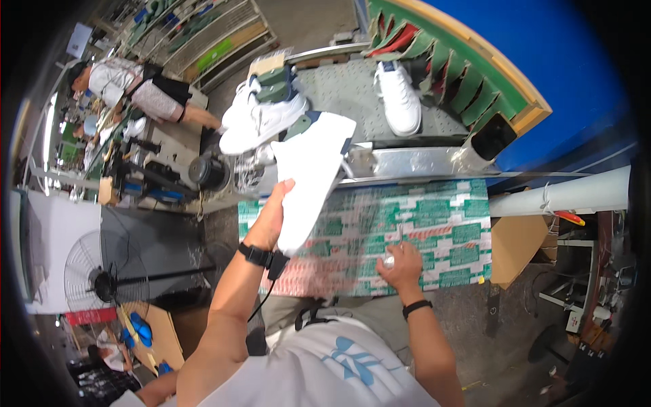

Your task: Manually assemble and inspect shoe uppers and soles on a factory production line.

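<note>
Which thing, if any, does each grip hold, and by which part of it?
Left grip: a white shoe, by its left-hand edge, around mid-length. Right grip: a small pale object shows there; whether held cannot be told.

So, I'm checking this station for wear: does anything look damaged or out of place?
The green flaps at upper right look ragged and curl unevenly, as if worn. The shoe in the left hand shows no clear damage.

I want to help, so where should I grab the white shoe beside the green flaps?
Probably across its middle, from above and slightly left: the white shoe stands sole-down, its toe toward the viewer, with the green flaps to its right.
</note>
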The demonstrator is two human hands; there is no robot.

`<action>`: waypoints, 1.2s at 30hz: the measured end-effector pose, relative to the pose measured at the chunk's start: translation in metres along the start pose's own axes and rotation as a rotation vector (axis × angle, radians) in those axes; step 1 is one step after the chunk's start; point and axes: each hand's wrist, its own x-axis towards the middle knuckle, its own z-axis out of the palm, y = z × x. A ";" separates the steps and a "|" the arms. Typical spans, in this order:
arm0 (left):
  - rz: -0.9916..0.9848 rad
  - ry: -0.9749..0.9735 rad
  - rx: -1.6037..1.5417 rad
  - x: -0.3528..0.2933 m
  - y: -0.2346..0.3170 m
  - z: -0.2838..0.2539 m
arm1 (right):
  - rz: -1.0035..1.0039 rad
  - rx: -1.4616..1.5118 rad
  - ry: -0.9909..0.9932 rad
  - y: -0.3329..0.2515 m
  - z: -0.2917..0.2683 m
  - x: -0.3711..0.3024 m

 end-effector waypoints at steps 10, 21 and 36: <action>0.426 0.423 1.251 -0.111 -0.158 -0.037 | -0.073 -0.046 -0.002 -0.002 0.005 0.014; 0.055 0.007 0.379 -0.109 -0.058 -0.108 | -0.088 0.422 -0.183 -0.156 -0.042 -0.018; 0.364 -0.150 1.106 -0.058 -0.040 -0.067 | -0.302 0.133 -0.402 -0.210 -0.009 0.020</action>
